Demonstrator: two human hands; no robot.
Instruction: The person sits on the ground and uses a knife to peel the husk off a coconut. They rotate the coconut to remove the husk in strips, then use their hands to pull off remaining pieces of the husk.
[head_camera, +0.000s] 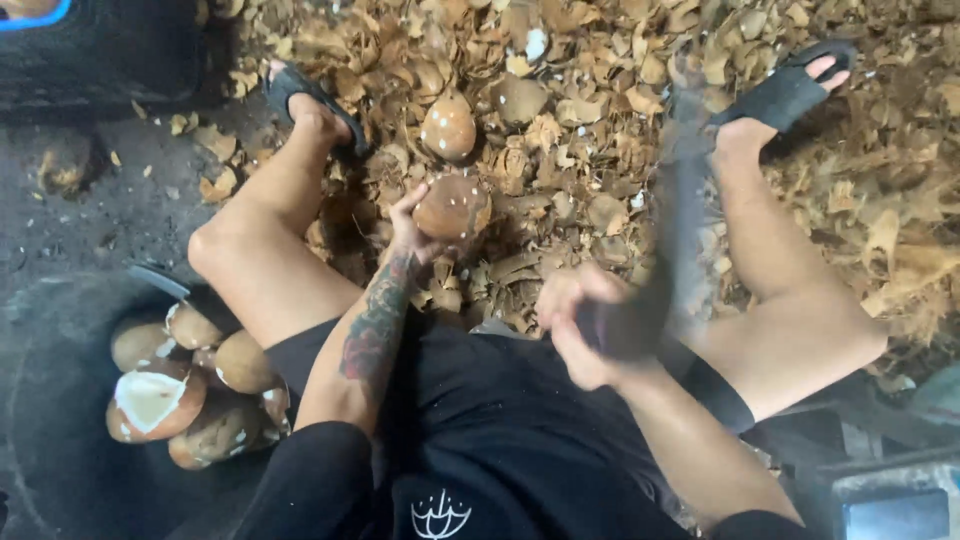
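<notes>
Left hand (412, 222) cups a husked coconut (452, 208) just ahead of it, right hand (580, 325) fisted round a blurry blade (675, 210). Mid-chop, looks like; next swing needs fingers clear.

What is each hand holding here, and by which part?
The left hand grips a husked coconut by its left side. The right hand grips the handle end of a motion-blurred dark blade.
</notes>
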